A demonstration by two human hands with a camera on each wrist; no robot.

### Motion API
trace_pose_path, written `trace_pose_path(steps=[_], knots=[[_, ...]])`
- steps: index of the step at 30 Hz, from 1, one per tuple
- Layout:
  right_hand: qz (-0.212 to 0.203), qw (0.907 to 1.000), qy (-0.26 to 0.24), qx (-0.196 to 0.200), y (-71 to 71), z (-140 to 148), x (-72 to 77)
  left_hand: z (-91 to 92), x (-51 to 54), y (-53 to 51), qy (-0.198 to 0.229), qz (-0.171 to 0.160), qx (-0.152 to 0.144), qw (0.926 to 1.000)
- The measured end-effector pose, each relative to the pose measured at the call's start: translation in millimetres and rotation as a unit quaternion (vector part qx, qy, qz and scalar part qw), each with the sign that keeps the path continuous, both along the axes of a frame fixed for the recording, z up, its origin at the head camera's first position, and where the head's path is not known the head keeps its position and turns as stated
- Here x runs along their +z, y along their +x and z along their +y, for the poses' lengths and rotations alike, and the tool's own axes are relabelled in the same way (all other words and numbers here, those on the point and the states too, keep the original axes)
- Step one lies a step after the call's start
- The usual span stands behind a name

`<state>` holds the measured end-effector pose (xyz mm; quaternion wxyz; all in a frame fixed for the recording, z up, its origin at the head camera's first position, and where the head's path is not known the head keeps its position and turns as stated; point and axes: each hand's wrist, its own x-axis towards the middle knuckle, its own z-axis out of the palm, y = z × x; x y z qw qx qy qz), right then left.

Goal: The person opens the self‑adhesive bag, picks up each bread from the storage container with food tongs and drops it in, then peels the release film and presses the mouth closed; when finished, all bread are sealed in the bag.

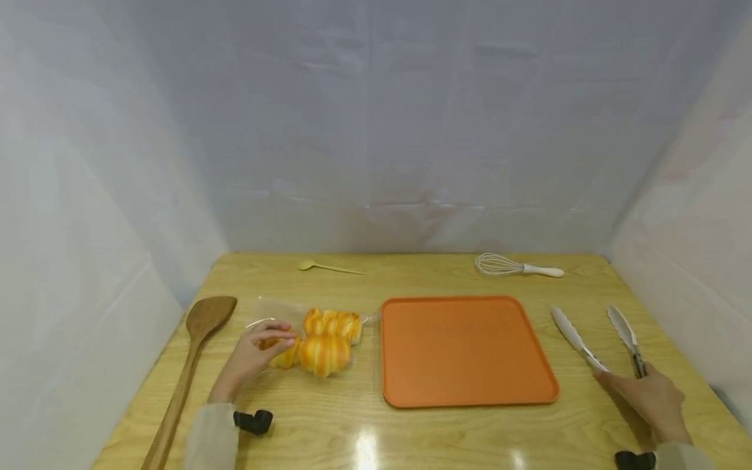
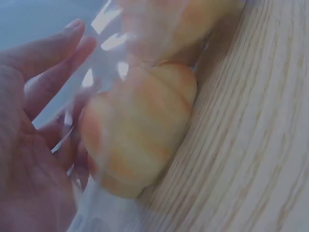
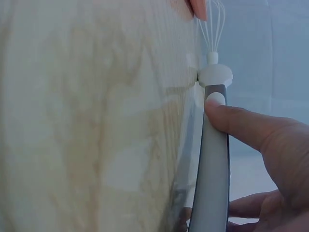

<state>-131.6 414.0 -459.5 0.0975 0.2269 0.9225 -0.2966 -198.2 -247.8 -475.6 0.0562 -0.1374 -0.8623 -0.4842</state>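
Several golden bread rolls (image 1: pixel 325 354) lie in a clear plastic bag (image 1: pixel 276 307) left of the tray. My left hand (image 1: pixel 258 352) is over the bag's left end. In the left wrist view its fingers are loosely extended beside a roll (image 2: pixel 140 128), and some show through the clear film. Whether they touch the bag firmly I cannot tell. At the right, my right hand (image 1: pixel 649 395) grips a pair of metal tongs (image 1: pixel 578 343), whose two arms spread apart and point away from me. In the right wrist view the thumb presses on a grey tongs handle (image 3: pixel 212 164).
An orange tray (image 1: pixel 464 352) lies on the wooden table (image 1: pixel 317 431) between the hands. A wooden spatula (image 1: pixel 190 365) lies along the left edge. Toward the back are a small yellowish spoon (image 1: pixel 307 265) and a white-handled whisk (image 1: pixel 517 266). Pale sheeting (image 1: pixel 376 130) encloses the back and sides.
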Motion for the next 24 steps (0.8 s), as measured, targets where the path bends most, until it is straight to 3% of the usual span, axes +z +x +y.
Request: trace_pose_path(steps=[3, 7, 11, 12, 15, 18, 21, 24], knots=[[0.007, 0.9998, 0.018, 0.004, 0.1, -1.3, 0.3, 0.1, 3.2, 0.0, -0.007, 0.01, 0.0, 0.9999], [0.053, 0.9972, 0.052, 0.001, -3.1, -9.6, 1.8, 1.6, 9.6, -1.6, -0.03, 0.008, 0.019, 0.9993], [0.12, 0.9906, 0.064, -0.005, -11.1, -37.0, 13.8, 7.6, 18.9, -9.2, -0.034, -0.003, 0.027, 0.999], [0.149, 0.9875, 0.051, 0.0, -13.2, -47.5, 18.3, 9.8, 21.7, -12.1, -0.035, -0.004, 0.027, 0.999], [0.261, 0.9645, 0.02, 0.037, -17.5, -85.5, 26.2, 18.3, 31.4, -24.5, -0.053, -0.001, 0.01, 0.9986], [0.329, 0.9406, -0.017, 0.082, -20.9, -128.8, 31.1, 29.9, 44.5, -38.5, -0.09, 0.018, -0.014, 0.9957], [0.325, 0.935, -0.086, 0.112, -25.6, -173.3, 32.7, 42.7, 58.9, -52.4, -0.116, 0.026, -0.05, 0.9917], [0.288, 0.9335, -0.167, 0.133, -30.0, -214.9, 29.6, 56.6, 69.9, -65.7, -0.144, 0.016, -0.088, 0.9855]])
